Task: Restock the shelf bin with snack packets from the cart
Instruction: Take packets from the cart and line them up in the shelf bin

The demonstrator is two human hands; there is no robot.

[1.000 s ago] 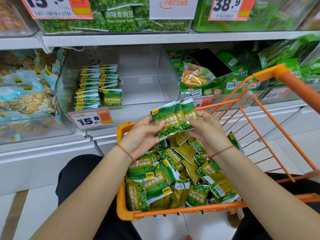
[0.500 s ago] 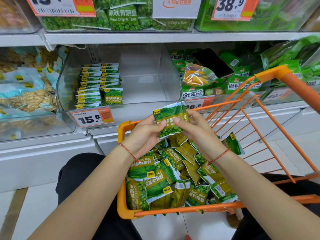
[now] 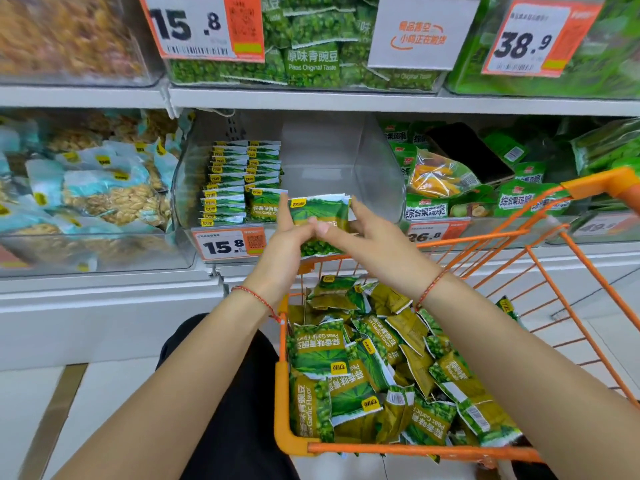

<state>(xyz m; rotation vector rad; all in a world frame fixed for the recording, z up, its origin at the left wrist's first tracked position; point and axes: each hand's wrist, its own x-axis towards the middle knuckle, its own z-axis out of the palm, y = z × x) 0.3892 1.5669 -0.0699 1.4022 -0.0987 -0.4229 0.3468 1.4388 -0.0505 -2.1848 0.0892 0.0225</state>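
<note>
A small stack of green garlic pea packets (image 3: 320,211) is held upright between both hands, just in front of the clear shelf bin (image 3: 377,168). My left hand (image 3: 287,244) grips its left side and my right hand (image 3: 360,233) grips its right side, thumbs meeting on the front. Two rows of the same packets (image 3: 242,181) stand at the bin's left; its right part holds nothing. Below my arms, the orange cart (image 3: 294,438) is full of loose pea packets (image 3: 374,368).
A 15.8 price tag (image 3: 228,244) hangs on the bin's front lip. Neighbouring bins hold blue nut bags (image 3: 104,192) on the left and green vegetable crisp bags (image 3: 460,199) on the right. A shelf board (image 3: 346,98) with more bins runs above.
Both hands have lifted the packet stack up and forward from over the cart to the bin's front, squaring it upright. The view has moved closer to the shelf.
</note>
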